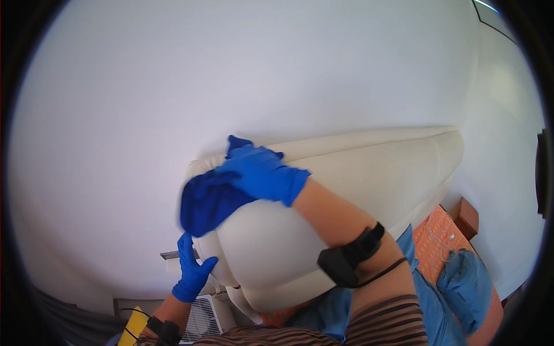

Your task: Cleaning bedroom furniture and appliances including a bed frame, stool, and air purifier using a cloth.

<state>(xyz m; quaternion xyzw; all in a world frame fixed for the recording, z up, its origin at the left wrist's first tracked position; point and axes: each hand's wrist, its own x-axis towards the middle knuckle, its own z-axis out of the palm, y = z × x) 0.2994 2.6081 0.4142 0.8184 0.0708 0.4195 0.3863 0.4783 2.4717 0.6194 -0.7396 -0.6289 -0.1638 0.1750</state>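
Note:
My right hand [259, 173], in a blue glove, is shut on a dark blue cloth [207, 205]. The cloth lies over the upper left corner of a cream padded headboard [346, 186], with one bunched end standing above its top edge. Lower down, my left hand [191, 270], gloved the same way, is at the headboard's left side edge. Its thumb and fingers are spread apart, the thumb over the front padding and the fingertips just below the hanging cloth. Some left fingers are hidden.
A white wall [151, 86] rises behind the headboard. Below it are an orange patterned bed cover [433, 242], a blue pillow [467, 289], white cables [437, 233] and a brown box [465, 218]. At lower left are a white fan [201, 318] and a yellow object [132, 328].

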